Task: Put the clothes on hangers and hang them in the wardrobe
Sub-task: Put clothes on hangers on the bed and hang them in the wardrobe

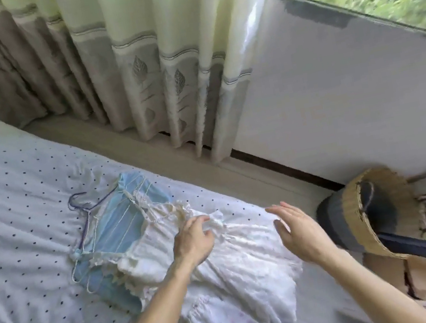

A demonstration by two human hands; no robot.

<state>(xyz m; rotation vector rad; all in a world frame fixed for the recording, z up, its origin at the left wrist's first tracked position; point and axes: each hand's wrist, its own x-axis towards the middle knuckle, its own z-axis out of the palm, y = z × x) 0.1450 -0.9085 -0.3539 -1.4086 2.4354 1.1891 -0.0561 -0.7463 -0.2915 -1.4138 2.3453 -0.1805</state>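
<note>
Near the bed's [13,196] window-side edge, the white dress [238,265] is pinched at its bodice by the left hand [192,243]; the right hand [297,229] is spread above. Straps (thin) may be snagged on the hangers [84,212] when lifted.

You've got 2 garments near the dotted bed sheet's [18,224] right edge: 1 white ruffled cotton dress [238,265], 1 pale blue top [111,236]. Hangers: 1 purple wire hanger [87,210], at least 1 white wire hanger [78,254]; exact count unclear.

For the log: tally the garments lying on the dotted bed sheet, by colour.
white ruffled dress: 1
light blue pleated garment: 1
Total: 2
</note>
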